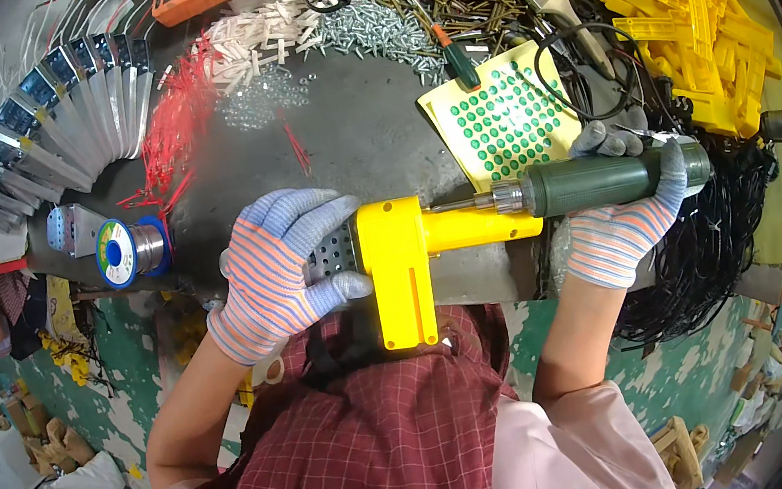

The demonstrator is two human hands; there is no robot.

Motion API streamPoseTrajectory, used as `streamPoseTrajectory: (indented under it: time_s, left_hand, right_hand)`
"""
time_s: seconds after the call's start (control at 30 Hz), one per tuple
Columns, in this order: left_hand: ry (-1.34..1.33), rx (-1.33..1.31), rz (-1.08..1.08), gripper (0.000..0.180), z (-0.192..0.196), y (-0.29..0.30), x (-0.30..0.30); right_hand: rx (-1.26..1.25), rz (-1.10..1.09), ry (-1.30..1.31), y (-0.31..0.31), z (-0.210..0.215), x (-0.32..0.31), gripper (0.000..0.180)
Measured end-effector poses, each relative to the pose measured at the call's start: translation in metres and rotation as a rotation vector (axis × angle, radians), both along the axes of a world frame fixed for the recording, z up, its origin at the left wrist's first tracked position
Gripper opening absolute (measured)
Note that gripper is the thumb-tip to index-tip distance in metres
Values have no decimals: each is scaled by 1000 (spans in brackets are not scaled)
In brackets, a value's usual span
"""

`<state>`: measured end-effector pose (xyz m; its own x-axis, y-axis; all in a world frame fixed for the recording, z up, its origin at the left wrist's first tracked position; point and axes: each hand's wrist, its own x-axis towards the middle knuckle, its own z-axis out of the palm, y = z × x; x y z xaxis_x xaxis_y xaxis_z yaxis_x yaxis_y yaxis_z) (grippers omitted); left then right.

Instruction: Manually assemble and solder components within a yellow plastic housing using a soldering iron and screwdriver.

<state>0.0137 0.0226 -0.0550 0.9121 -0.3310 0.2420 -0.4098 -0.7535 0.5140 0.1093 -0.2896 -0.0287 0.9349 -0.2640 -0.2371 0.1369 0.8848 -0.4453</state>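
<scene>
Nearest the body, a maroon checked apron [370, 440] spreads below the two hands. The left hand [273, 267], in a striped glove with grey fingertips, pinches a dark perforated part [334, 253] between its thumb and fingers. That part sits against the left side of a yellow plastic housing [400, 273], which stands between the hands, its long body pointing toward the apron and a narrower arm reaching rightward. The right hand [617, 236], gloved alike, is curled around a dark green power screwdriver [594, 182]; its bit points left at the housing, though whether the tip touches a screw cannot be told. Right of that hand lies a tangle of black cables [708, 268]. Left of the left hand is a spool of solder [149, 246]. Beyond the right hand lies a yellow sheet with green dots [477, 141]; beyond the left hand, a bunch of red wires [176, 125]. Farther off are silver screws [380, 34], small white parts [264, 36], and, past the right hand, a heap of yellow plastic pieces [702, 26].
</scene>
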Motion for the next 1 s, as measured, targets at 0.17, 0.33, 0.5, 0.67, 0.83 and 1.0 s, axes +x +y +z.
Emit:
streamPoseTrajectory:
  time_s: [0.17, 0.33, 0.5, 0.67, 0.83, 1.0]
  left_hand:
    - [11, -19, -14, 70, -1, 1, 1]
    - [31, -31, -55, 69, 8, -8, 9]
    - [11, -25, -36, 69, 5, -8, 8]
    - [13, -38, -37, 71, 5, -8, 8]
    - [17, -32, -50, 71, 3, -7, 10]
    - [33, -21, -51, 71, 4, -8, 10]
  right_hand:
    - [19, 27, 5, 4, -5, 4, 31]
    - [114, 40, 129, 16, -4, 6, 20]
    - [32, 19, 54, -9, 11, 5, 38]
    - [39, 28, 53, -15, 9, -7, 43]
    - [2, -27, 78, 0, 5, -8, 52]
    - [-4, -21, 65, -6, 2, -8, 52]
